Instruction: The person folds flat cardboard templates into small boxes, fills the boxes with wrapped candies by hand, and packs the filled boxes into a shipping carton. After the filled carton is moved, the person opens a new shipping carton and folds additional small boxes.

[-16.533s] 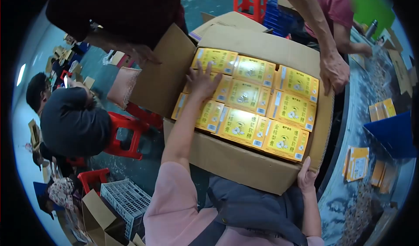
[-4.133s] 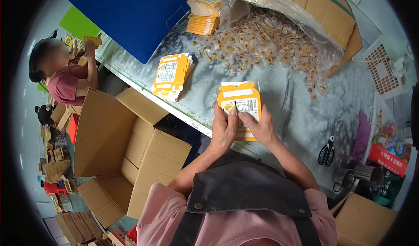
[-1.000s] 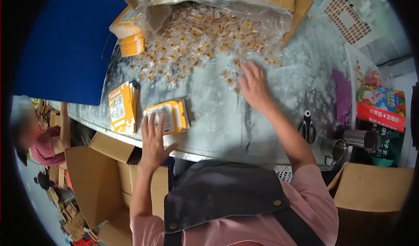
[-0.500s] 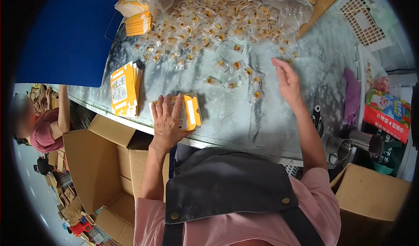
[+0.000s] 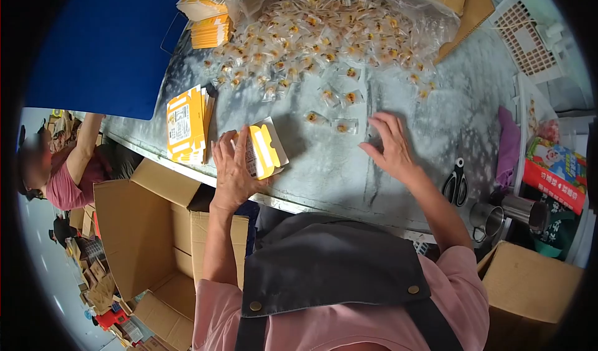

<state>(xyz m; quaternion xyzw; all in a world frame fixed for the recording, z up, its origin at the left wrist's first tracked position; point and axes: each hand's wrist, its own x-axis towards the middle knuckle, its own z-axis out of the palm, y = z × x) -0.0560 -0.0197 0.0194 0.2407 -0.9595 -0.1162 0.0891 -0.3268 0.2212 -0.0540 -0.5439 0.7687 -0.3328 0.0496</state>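
My left hand (image 5: 232, 167) grips a small yellow-and-white carton (image 5: 266, 153) near the table's front edge, fingers over its left side. The carton's end flaps stand out, facing right. My right hand (image 5: 391, 144) hovers at or just above the table, fingers slightly curled and thumb apart; what lies beneath its palm is hidden. Left of it are several small clear sachets with yellow-brown contents, one sachet (image 5: 342, 127) being closest. A large heap of the same sachets (image 5: 324, 33) covers the back. Flattened yellow cartons (image 5: 185, 123) stand in a stack left of my left hand.
More cartons (image 5: 210, 32) stack at the back left. Black scissors (image 5: 456, 186) and a metal mug (image 5: 486, 219) lie right. An open cardboard box (image 5: 140, 239) stands below the table's left edge. Another person (image 5: 68, 170) is at far left beside a blue panel (image 5: 99, 46).
My right hand has come lower and towards me, its thumb spreading out. Several loose sachets near it are no longer visible. My left hand has tilted the carton, and its flaps stand out more.
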